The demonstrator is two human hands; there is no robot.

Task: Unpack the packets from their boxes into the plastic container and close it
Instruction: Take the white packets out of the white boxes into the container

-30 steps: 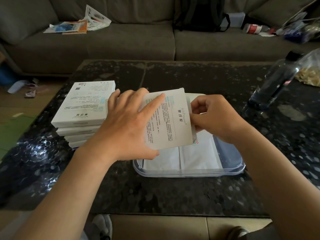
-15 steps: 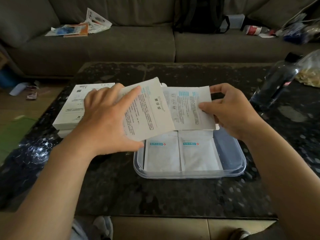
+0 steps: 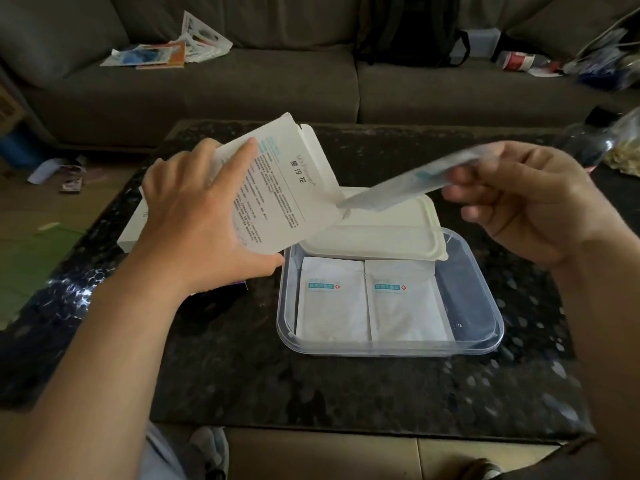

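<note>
best to level the blurred white flat packet (image 3: 408,188), pinched between right hand (image 3: 526,202) thumb and curled fingers, then lay it down flat. left hand (image 3: 194,230) wrapped round the opened white cardboard box (image 3: 280,188). clear rectangular plastic container (image 3: 467,299) low between both hands, nearer the right, already holding two white packets (image 3: 332,303).

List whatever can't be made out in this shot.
Head view:
Packets in the right hand: motion-blurred, count unreadable.
Stack of boxes: mostly hidden behind the left hand and its open box.
Container: far end covered by the lid.
Bottle: lower part behind the right hand.
</note>
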